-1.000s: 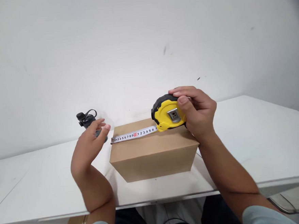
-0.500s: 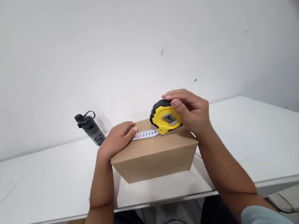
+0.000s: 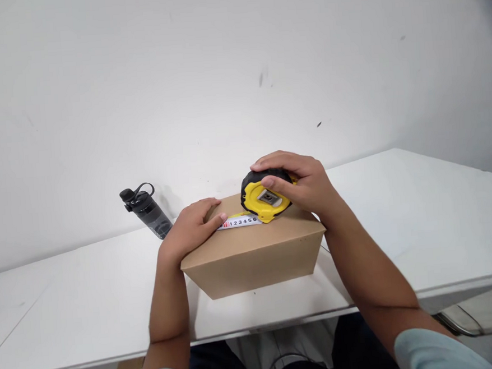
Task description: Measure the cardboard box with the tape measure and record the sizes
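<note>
1. The right hand [image 3: 298, 181] pinches the yellow-and-black round-cornered tape measure [image 3: 268, 198], thumb in front, fingers over the top; the case is above the box's right half. A loosening grip could let it tip.
2. The white metal tape blade [image 3: 242, 222] could slip or recoil if its hidden end came free.
3. The left hand [image 3: 196, 224] lies palm down, thumb apart, over the brown cardboard box's [image 3: 250, 243] left end; I cannot tell how firmly it presses.
4. Both forearms reach forward, angling inward.
</note>
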Available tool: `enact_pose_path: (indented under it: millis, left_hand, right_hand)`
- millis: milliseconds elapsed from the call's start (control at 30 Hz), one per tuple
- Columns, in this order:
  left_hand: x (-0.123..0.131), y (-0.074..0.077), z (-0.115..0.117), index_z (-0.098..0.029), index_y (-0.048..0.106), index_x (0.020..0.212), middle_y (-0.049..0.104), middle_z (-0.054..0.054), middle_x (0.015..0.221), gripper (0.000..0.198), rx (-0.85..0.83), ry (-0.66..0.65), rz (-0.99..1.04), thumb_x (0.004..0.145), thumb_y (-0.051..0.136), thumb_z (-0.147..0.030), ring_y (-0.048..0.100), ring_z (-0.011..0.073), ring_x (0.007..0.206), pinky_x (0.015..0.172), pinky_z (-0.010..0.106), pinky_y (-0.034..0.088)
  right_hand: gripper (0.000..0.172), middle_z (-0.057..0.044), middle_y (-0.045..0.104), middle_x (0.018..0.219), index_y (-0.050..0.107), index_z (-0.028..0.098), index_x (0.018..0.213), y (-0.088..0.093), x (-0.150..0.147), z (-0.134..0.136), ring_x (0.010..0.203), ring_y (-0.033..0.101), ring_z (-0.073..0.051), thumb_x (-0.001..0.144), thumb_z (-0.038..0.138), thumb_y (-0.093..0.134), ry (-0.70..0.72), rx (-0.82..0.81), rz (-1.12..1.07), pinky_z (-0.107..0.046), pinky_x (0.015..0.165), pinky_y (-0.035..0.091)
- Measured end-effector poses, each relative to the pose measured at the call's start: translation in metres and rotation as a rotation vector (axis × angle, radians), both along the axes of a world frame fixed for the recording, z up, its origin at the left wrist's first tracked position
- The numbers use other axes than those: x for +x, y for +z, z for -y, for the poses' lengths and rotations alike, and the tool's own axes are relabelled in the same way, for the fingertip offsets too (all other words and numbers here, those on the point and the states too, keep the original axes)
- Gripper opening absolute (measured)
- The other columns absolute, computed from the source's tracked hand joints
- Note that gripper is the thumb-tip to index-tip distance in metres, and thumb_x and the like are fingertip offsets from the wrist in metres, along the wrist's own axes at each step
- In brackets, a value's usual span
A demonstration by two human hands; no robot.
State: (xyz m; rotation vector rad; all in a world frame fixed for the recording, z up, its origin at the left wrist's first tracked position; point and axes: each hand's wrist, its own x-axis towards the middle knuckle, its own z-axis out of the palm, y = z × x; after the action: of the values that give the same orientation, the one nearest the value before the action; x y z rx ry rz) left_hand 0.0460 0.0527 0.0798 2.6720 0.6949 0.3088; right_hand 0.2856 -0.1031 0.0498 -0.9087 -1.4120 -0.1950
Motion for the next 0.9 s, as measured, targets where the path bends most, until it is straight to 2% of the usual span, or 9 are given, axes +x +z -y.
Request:
enact_pose_path:
  millis: [200, 400, 467, 533, 600, 667, 800, 900]
  left_hand:
    - [0.001, 0.001, 0.001, -0.029, 0.067, 0.148, 0.07, 0.004, 0.156, 0.056, -0.003, -0.024, 0.0, 0.105, 0.057, -0.063, 0.063, 0.0334, 0.144, 0.122, 0.048, 0.048]
    - [0.001, 0.001, 0.001, -0.03, 0.067, 0.147, 0.071, 0.004, 0.153, 0.055, -0.005, 0.003, 0.006, 0.103, 0.061, -0.063, 0.065, 0.0332, 0.14, 0.116, 0.047, 0.051]
    - [0.001, 0.001, 0.002, -0.029, 0.067, 0.146, 0.07, 0.004, 0.154, 0.054, -0.015, 0.005, -0.001, 0.103, 0.061, -0.062, 0.064, 0.0331, 0.141, 0.118, 0.047, 0.05]
    - [0.001, 0.002, 0.002, -0.03, 0.068, 0.145, 0.07, 0.004, 0.154, 0.054, -0.028, 0.005, -0.002, 0.103, 0.06, -0.062, 0.064, 0.0333, 0.141, 0.119, 0.047, 0.05]
    - [0.001, 0.002, 0.002, -0.029, 0.068, 0.146, 0.07, 0.005, 0.154, 0.055, -0.038, -0.001, 0.002, 0.103, 0.06, -0.064, 0.064, 0.034, 0.141, 0.119, 0.048, 0.05]
    - [0.001, 0.002, 0.002, -0.029, 0.068, 0.147, 0.069, 0.006, 0.155, 0.057, -0.04, -0.004, 0.003, 0.103, 0.059, -0.066, 0.063, 0.0349, 0.142, 0.12, 0.049, 0.05]
    - [0.001, 0.002, 0.002, -0.029, 0.068, 0.146, 0.069, 0.007, 0.155, 0.057, -0.034, -0.004, 0.006, 0.103, 0.058, -0.066, 0.063, 0.0351, 0.142, 0.119, 0.049, 0.051]
    - [0.001, 0.002, 0.002, -0.029, 0.068, 0.146, 0.07, 0.006, 0.154, 0.057, -0.029, -0.009, 0.008, 0.103, 0.058, -0.065, 0.065, 0.0341, 0.14, 0.118, 0.047, 0.052]
  right_hand:
    - [0.018, -0.003, 0.083, 0.118, 0.086, 0.035, 0.11, 0.003, 0.003, 0.004, 0.112, 0.077, -0.02, 0.093, 0.041, 0.086, 0.033, -0.118, 0.022, -0.036, 0.097, 0.065]
    - [0.022, -0.006, 0.08, 0.129, 0.083, 0.03, 0.107, 0.01, 0.001, 0.02, 0.119, 0.076, -0.023, 0.095, 0.049, 0.081, 0.141, -0.272, -0.015, -0.037, 0.096, 0.065]
    - [0.028, -0.007, 0.08, 0.13, 0.081, 0.028, 0.105, 0.012, -0.002, 0.025, 0.117, 0.077, -0.024, 0.094, 0.055, 0.081, 0.079, -0.311, -0.033, -0.036, 0.092, 0.065]
    - [0.038, -0.007, 0.08, 0.128, 0.079, 0.028, 0.111, 0.013, -0.006, 0.028, 0.111, 0.077, -0.025, 0.091, 0.06, 0.082, -0.049, -0.339, -0.032, -0.036, 0.087, 0.064]
    - [0.049, -0.006, 0.082, 0.12, 0.078, 0.029, 0.121, 0.012, -0.009, 0.028, 0.101, 0.078, -0.024, 0.088, 0.065, 0.084, -0.181, -0.36, -0.026, -0.035, 0.08, 0.062]
    - [0.054, -0.005, 0.083, 0.109, 0.079, 0.029, 0.123, 0.012, -0.01, 0.026, 0.09, 0.077, -0.023, 0.087, 0.069, 0.083, -0.27, -0.364, -0.021, -0.034, 0.074, 0.059]
    - [0.052, -0.005, 0.083, 0.098, 0.083, 0.026, 0.098, 0.012, -0.012, 0.022, 0.085, 0.076, -0.022, 0.092, 0.076, 0.073, -0.288, -0.309, -0.008, -0.034, 0.073, 0.058]
    - [0.055, -0.006, 0.083, 0.093, 0.083, 0.026, 0.09, 0.013, -0.012, 0.021, 0.083, 0.076, -0.022, 0.096, 0.078, 0.067, -0.257, -0.269, -0.006, -0.036, 0.077, 0.059]
